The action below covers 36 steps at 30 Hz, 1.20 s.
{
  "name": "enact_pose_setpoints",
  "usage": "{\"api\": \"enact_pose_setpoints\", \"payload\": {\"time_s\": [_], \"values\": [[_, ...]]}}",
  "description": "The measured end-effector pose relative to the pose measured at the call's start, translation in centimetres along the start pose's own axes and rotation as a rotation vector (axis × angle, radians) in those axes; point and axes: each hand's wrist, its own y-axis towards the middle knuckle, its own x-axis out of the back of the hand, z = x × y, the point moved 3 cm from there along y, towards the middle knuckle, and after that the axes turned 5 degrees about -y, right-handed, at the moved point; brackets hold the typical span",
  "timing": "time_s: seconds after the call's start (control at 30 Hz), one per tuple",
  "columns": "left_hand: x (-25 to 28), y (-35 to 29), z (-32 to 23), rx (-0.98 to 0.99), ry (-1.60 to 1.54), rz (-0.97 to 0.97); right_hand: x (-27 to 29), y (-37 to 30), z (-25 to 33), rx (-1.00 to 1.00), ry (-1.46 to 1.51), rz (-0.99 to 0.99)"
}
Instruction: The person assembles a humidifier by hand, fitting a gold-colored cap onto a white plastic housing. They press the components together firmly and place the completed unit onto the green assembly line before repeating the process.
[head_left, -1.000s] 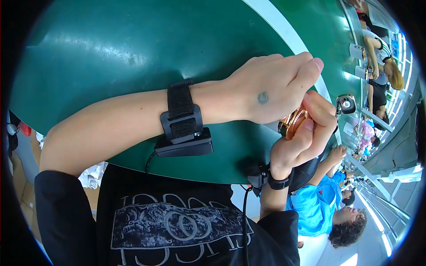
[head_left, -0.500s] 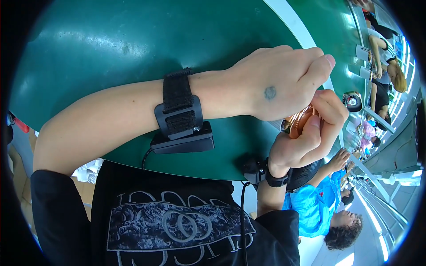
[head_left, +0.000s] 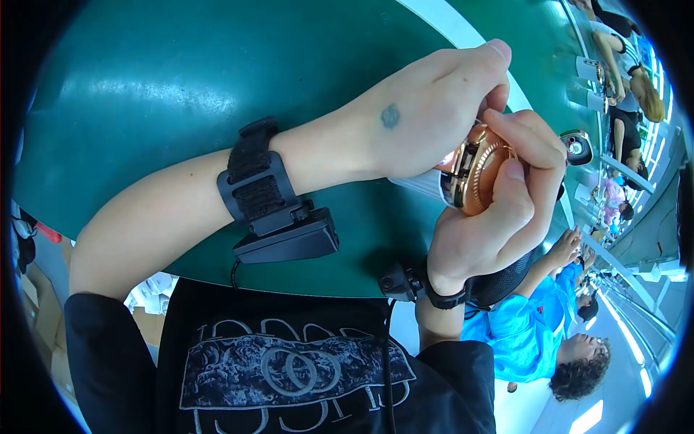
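Note:
My left hand (head_left: 426, 108) reaches in from the left with its back toward me, closed, most of its fingers hidden on the far side. It lies against a rose-gold round piece (head_left: 483, 181) with a fluted rim and shiny gold and dark bands. A white ribbed part (head_left: 419, 186) shows beneath my left palm, beside the gold bands. My right hand (head_left: 499, 224) comes up from below right and grips the round piece, thumb and bent fingers on its rose-gold face. Both hands are held together above the green table (head_left: 181, 87). The exact kind of piece is unclear.
A black strapped device (head_left: 282, 231) sits on my left wrist; another (head_left: 405, 282) is on my right, with a cable hanging. A small white-framed device (head_left: 576, 148) stands beyond my hands. A person in blue (head_left: 520, 333) sits at right; several others work along the far tables.
Both hands have shifted slightly, my left hand up and to the left. More of the rose-gold piece and its banded side shows now, and the white ribbed part has come into sight.

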Motion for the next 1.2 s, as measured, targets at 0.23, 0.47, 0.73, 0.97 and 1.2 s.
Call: {"api": "enact_pose_setpoints", "payload": {"time_s": [0.23, 0.47, 0.73, 0.97, 1.2], "values": [[0.7, 0.4, 0.4, -0.080, 0.081, 0.021, -0.4, 0.4, -0.3, -0.083, 0.049, 0.045], [1.0, 0.7, 1.1, -0.557, 0.777, 0.021, -0.5, 0.0, -1.0, -0.182, 0.190, 0.017], [0.7, 0.2, -0.2, -0.219, 0.412, 0.054, -0.2, 0.1, 0.3, -0.153, 0.070, -0.009], [0.0, 0.1, -0.1, -0.011, 0.107, 0.027, 0.1, 0.0, 0.7, -0.012, -0.108, 0.044], [0.9, 0.3, 1.1, -0.830, 0.850, -0.045, -0.2, -0.2, 0.7, 0.074, -0.162, 0.070]]}}
